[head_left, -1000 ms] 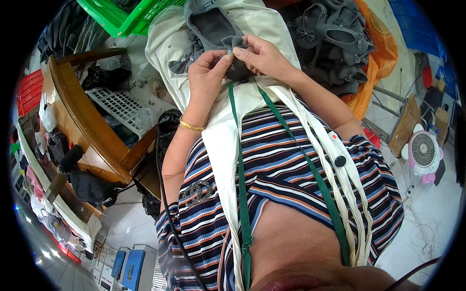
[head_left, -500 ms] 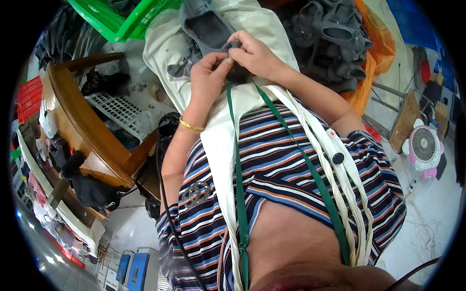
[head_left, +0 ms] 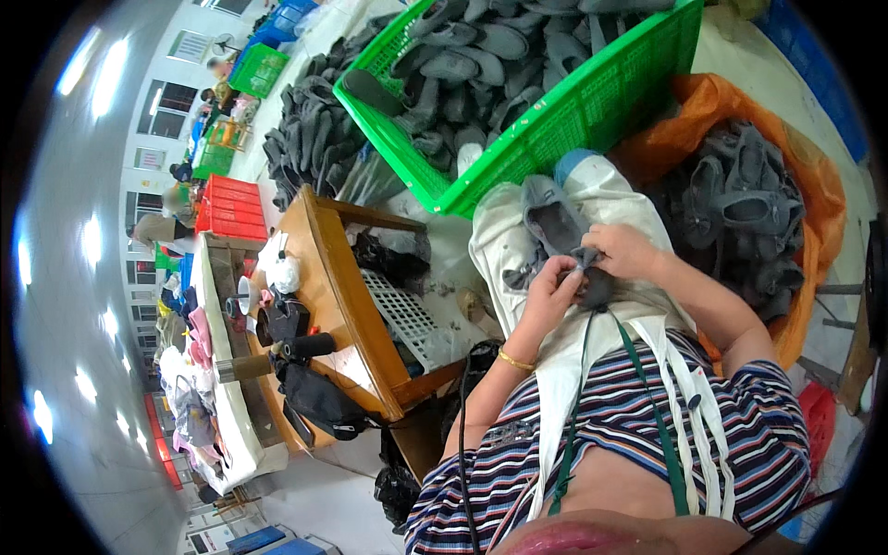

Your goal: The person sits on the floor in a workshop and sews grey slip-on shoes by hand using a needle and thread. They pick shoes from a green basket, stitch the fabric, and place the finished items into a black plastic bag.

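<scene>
On the white apron [head_left: 504,236] over my lap lies a dark grey cloth shoe [head_left: 553,220], its opening facing up. Just at its near end, my left hand [head_left: 552,294] and my right hand [head_left: 624,252] meet, thumbs and fingertips pinching a small gathered piece of grey cloth [head_left: 585,258]. Whether that piece is joined to the shoe is hidden by my fingers. More grey cloth [head_left: 523,274] shows left of the shoe, and a dark rounded piece [head_left: 599,289] sits just below my hands.
Ahead stands a green crate [head_left: 573,116] heaped with grey shoes. An orange sack [head_left: 814,222] at my right holds more. Left are a wooden table [head_left: 338,319] with a black bag [head_left: 319,402], a white plastic grid basket [head_left: 402,310] and a red crate [head_left: 229,205]. People work in the distance.
The view has swung to the left and up, bringing the full green crate and the far room into sight. Both hands keep pinching the grey cloth near the shoe.
</scene>
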Tool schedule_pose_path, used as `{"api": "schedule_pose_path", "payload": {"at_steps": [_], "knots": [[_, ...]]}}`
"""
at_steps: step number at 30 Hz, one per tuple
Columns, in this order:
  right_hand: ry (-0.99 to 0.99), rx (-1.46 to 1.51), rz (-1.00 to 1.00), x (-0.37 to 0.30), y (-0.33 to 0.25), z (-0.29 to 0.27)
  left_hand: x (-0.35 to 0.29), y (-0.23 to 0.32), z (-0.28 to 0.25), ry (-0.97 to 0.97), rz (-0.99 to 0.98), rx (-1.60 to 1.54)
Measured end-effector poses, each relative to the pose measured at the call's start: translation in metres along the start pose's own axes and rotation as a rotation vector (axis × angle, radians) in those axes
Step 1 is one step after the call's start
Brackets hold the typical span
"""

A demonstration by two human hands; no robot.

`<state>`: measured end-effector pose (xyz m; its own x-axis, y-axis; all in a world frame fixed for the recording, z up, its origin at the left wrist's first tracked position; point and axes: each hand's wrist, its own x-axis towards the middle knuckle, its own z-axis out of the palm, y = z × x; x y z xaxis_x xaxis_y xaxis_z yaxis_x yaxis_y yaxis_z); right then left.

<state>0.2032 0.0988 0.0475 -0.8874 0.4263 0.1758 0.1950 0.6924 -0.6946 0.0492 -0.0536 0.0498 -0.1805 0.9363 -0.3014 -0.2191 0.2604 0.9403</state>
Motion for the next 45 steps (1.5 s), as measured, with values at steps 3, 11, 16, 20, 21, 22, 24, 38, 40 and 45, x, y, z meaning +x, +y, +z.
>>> {"api": "schedule_pose_path", "payload": {"at_steps": [3,11,16,20,21,22,24,38,40,45], "knots": [[0.151,0.185,0.033,0.004,-0.009,0.018,-0.003,0.016,-0.013,0.081,0.003,0.058],[0.072,0.618,0.271,-0.015,-0.034,0.030,-0.017,0.013,-0.026,0.071,0.029,0.218],[0.213,0.476,0.176,-0.009,-0.041,0.010,-0.018,0.003,-0.024,0.099,0.138,0.317],[0.245,0.105,-0.034,-0.008,-0.061,0.007,-0.022,0.006,-0.020,0.102,0.213,0.401],[0.237,0.082,-0.030,-0.008,-0.064,0.006,-0.023,0.007,-0.019,0.106,0.222,0.391],[0.238,0.072,-0.039,-0.008,-0.067,0.005,-0.024,0.008,-0.018,0.115,0.221,0.397],[0.243,0.054,-0.056,-0.008,-0.068,0.003,-0.024,0.009,-0.017,0.133,0.230,0.443],[0.598,0.123,-0.154,-0.001,-0.071,0.016,-0.020,0.019,-0.009,0.125,0.353,0.654],[0.656,-0.021,-0.284,0.000,-0.072,0.013,-0.017,0.017,-0.009,0.094,0.470,0.708],[0.550,0.126,-0.111,-0.002,-0.067,-0.004,-0.023,0.002,-0.009,0.060,0.394,0.735]]}}
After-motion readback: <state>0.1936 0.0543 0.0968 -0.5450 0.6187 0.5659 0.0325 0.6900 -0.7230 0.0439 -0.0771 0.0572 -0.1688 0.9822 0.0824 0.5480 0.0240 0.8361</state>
